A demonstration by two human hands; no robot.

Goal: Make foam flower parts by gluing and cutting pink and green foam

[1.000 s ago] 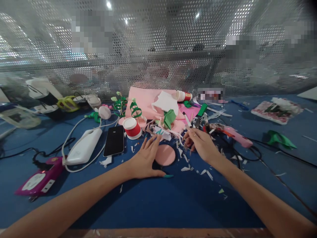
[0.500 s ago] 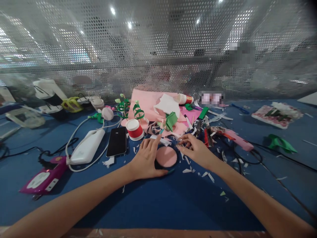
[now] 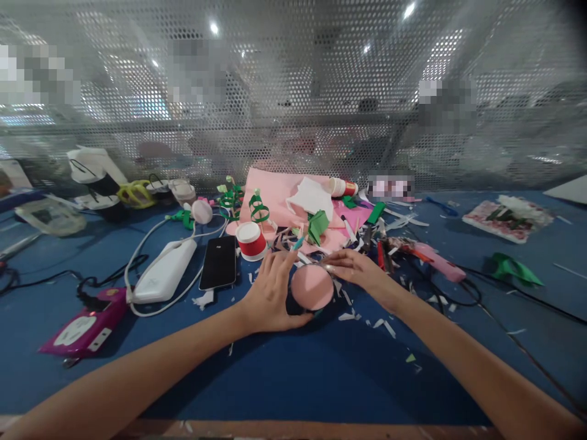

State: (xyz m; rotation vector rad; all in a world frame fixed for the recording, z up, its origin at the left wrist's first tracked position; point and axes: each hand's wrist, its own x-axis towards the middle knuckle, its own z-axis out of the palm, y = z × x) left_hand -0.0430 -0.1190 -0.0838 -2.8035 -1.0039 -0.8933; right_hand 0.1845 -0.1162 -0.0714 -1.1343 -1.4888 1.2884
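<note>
My left hand (image 3: 270, 293) curved wide around left side of pink disc (image 3: 312, 287), thumb at its near rim, probably to steady it; couldn't tell if gripped. Disc: round, plain, pale-rimmed, midway between near and far edges of table (image 3: 275, 379). My right hand (image 3: 355, 269), fingers narrow, by disc's far right rim; couldn't tell if anything pinched. Beyond: red-and-white cup (image 3: 252, 241), likely there to leave me room. Pink sheet (image 3: 270, 195) toward far edge.

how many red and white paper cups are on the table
At least 3: one cup right of the phone, others nested in the stack farther back; some may be hidden.
</note>
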